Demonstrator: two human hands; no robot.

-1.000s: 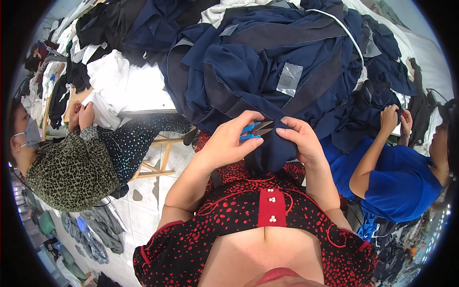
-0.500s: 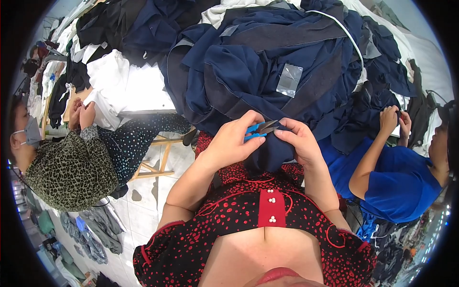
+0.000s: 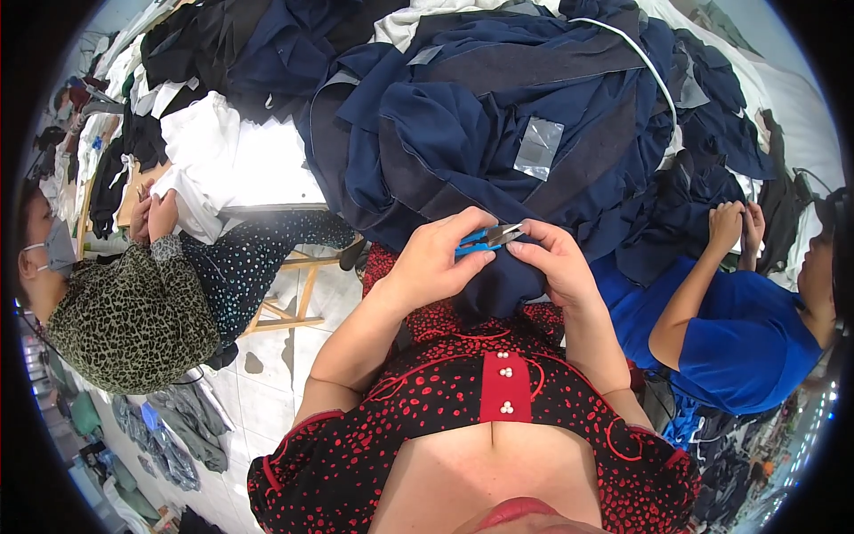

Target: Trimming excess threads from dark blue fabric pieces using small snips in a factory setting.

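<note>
Her left hand [image 3: 438,261] pinches blue-handled thread snips [image 3: 485,238]; the right hand [image 3: 553,261] grips navy cloth [image 3: 498,283] at the bench's near edge.

We see matt navy cloth [image 3: 498,133], blue plastic snips [image 3: 487,238] with shiny metal blades, and a glossy clear-plastic patch [image 3: 539,148].

Place: I read this as a garment workshop.
Main sign: a heap of navy garments [image 3: 498,133] covers the work table [image 3: 267,191] I look down on.
Left of the heap: black and white cloth pieces [image 3: 191,133] lie piled, with a seated worker in a leopard-print top [image 3: 124,311] handling some.
Right of the heap: a worker in blue [image 3: 738,338] fingers dark fabric.
Below the heap: a tiled floor [image 3: 276,392] with fabric scraps.
</note>
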